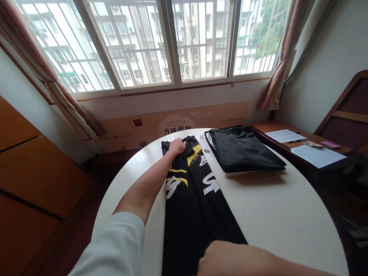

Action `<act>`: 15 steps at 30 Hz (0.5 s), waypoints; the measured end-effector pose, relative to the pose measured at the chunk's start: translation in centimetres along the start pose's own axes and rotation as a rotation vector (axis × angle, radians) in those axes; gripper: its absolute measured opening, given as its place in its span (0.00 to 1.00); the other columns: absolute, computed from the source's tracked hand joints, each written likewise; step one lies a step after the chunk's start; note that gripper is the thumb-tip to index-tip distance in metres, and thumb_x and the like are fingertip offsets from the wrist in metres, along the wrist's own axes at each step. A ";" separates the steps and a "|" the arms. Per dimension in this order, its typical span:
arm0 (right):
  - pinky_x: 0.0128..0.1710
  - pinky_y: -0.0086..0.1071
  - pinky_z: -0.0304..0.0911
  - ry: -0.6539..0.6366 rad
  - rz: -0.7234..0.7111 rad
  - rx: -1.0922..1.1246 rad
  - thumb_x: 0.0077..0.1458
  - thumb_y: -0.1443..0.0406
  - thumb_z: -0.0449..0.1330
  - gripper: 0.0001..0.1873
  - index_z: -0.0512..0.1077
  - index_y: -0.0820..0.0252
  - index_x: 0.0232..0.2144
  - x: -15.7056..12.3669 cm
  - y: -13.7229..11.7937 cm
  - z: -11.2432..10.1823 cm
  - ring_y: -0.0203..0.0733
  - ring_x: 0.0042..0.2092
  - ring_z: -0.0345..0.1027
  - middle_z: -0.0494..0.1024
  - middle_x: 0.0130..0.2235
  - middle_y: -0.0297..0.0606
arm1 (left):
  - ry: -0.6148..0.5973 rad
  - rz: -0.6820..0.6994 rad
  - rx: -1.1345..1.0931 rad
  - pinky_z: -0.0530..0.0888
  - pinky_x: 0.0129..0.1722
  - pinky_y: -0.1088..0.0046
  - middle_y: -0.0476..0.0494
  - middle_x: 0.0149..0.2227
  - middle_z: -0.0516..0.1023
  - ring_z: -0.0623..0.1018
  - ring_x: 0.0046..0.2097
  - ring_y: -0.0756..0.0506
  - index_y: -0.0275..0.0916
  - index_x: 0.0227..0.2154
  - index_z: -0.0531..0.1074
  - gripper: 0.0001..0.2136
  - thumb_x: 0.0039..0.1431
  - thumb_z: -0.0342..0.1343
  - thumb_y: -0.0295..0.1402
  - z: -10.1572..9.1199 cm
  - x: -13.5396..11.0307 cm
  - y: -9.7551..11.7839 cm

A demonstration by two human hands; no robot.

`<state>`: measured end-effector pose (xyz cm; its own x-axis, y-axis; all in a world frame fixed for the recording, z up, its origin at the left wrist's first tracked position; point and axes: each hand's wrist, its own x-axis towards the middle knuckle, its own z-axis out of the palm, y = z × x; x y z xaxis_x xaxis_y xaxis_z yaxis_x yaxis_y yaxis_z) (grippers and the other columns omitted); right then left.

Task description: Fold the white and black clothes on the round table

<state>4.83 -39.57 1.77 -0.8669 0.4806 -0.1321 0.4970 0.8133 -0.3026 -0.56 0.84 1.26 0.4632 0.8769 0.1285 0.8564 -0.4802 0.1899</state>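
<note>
A black T-shirt point(186, 214) with white and yellow print lies lengthwise on a round white table point(276, 214), with a long fold line down its middle. My left hand point(177, 146) reaches to the far end of the shirt. Its fingers lie on the cloth there, by the bunched sleeve or collar part. At the bottom edge of the view, my right hand point(227, 258) is over the near part of the shirt, its back towards me and its knuckles bent. The fingertips are hidden, and whatever they grip does not show.
A stack of folded dark clothes point(247, 149) sits at the table's far right, with white cloth point(205, 143) at its left side. Beyond it, a wooden side table point(316, 140) bears papers point(317, 155) and a pen. A barred window point(178, 42) and curtains are behind.
</note>
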 end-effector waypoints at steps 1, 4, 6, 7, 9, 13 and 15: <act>0.17 0.31 0.49 -0.002 -0.015 0.021 0.62 0.66 0.67 0.13 0.75 0.55 0.50 -0.2 0.0 -0.5 0.40 0.26 0.74 0.84 0.30 0.30 | 0.001 -0.007 0.017 0.55 0.72 0.52 0.29 0.75 0.58 0.57 0.75 0.30 0.32 0.69 0.64 0.28 0.75 0.40 0.44 -0.1 -0.4 0.0; 0.25 0.29 0.61 0.137 0.018 0.149 0.63 0.64 0.67 0.13 0.75 0.54 0.49 -0.5 -0.2 -2.7 0.40 0.31 0.77 0.84 0.33 0.29 | -0.054 -0.042 0.040 0.51 0.73 0.48 0.33 0.77 0.51 0.53 0.76 0.29 0.36 0.73 0.58 0.31 0.76 0.35 0.48 -0.3 -1.8 -0.8; 0.40 0.31 0.70 0.328 0.146 0.196 0.65 0.58 0.66 0.15 0.75 0.57 0.51 -0.4 -0.4 -3.8 0.44 0.42 0.79 0.85 0.41 0.35 | -0.064 -0.033 0.047 0.52 0.73 0.48 0.34 0.77 0.51 0.53 0.76 0.30 0.37 0.74 0.57 0.31 0.76 0.34 0.47 -0.6 -2.8 -2.2; 0.50 0.35 0.70 0.410 0.210 0.188 0.66 0.55 0.64 0.19 0.75 0.60 0.53 -0.3 -0.4 -4.0 0.48 0.50 0.78 0.84 0.49 0.42 | -0.051 -0.030 0.057 0.52 0.73 0.49 0.34 0.77 0.50 0.53 0.76 0.31 0.36 0.75 0.56 0.31 0.76 0.34 0.46 -0.8 -3.3 -3.1; 0.68 0.49 0.58 0.482 0.257 0.147 0.69 0.51 0.59 0.30 0.71 0.67 0.62 0.2 -0.3 -3.8 0.59 0.68 0.64 0.72 0.66 0.57 | -0.047 -0.060 0.069 0.52 0.73 0.50 0.33 0.77 0.50 0.52 0.77 0.32 0.34 0.75 0.54 0.32 0.75 0.35 0.44 -1.2 -4.3 -5.2; 0.75 0.61 0.33 0.354 0.128 0.125 0.74 0.50 0.51 0.40 0.51 0.69 0.76 1.2 0.4 -1.2 0.59 0.77 0.40 0.48 0.76 0.59 | -0.126 -0.157 0.050 0.47 0.73 0.41 0.38 0.79 0.45 0.51 0.77 0.29 0.41 0.76 0.52 0.33 0.75 0.34 0.50 -1.5 -5.4 -8.3; 0.74 0.63 0.35 0.325 0.074 0.084 0.75 0.54 0.50 0.38 0.46 0.63 0.77 1.6 0.7 0.1 0.58 0.77 0.40 0.47 0.77 0.55 | -0.132 -0.190 0.049 0.46 0.72 0.36 0.40 0.79 0.41 0.49 0.77 0.26 0.46 0.76 0.53 0.34 0.73 0.35 0.54 -1.5 -5.2 -8.8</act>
<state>3.74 -38.28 1.22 -0.7643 0.6279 0.1468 0.5417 0.7487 -0.3820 -10.87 0.46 0.40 0.3156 0.9483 -0.0336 0.9396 -0.3073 0.1504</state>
